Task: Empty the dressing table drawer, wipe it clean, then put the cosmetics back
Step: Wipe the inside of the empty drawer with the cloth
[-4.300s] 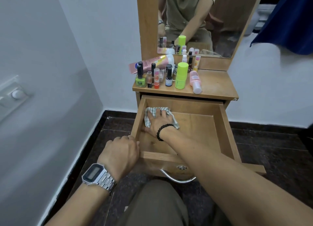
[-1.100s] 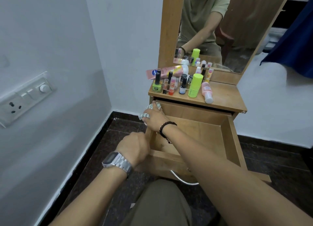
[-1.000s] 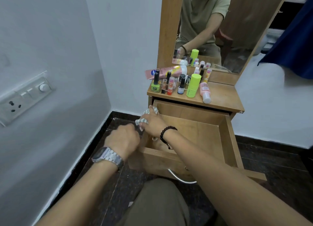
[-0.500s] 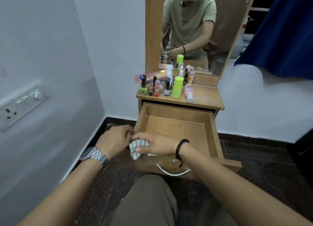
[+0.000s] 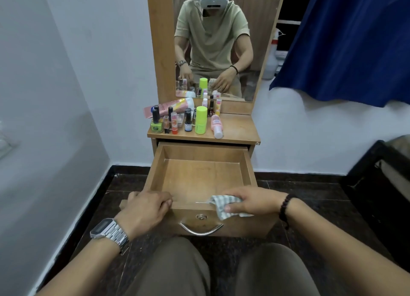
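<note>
Blue curtain hangs right; mirror above tabletop.

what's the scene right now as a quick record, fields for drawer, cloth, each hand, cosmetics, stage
drawer: drawer pulled open, nothing lying inside
cloth: checked cloth on the drawer's front edge
left hand: left hand rests on the front edge, left corner, fingers curled over it
right hand: right hand holds the cloth
cosmetics: cosmetics grouped on the tabletop, below the mirror
stage: wiping; nothing put back yet
</note>
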